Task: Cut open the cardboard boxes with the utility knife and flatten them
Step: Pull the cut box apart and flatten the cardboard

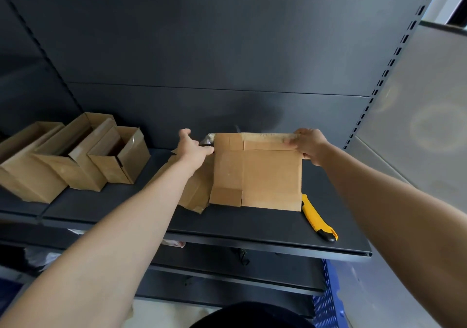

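Both bare forearms are stretched forward, the left entering from 7 o'clock, the right from 4 o'clock. The left hand (193, 148) is held open, thumb raised toward 12 o'clock, fingertips laid against the flattened brown cardboard box (257, 176). Its far right corner is clasped by the right hand (309, 144), fingers curled over.

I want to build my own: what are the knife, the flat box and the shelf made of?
Knife: likely plastic, with a glossy yellow body and a black end. Box: brown cardboard, matte, with fold creases and a shiny tape strip. Shelf: probably painted metal, dark and matte, with a thin bent front lip.
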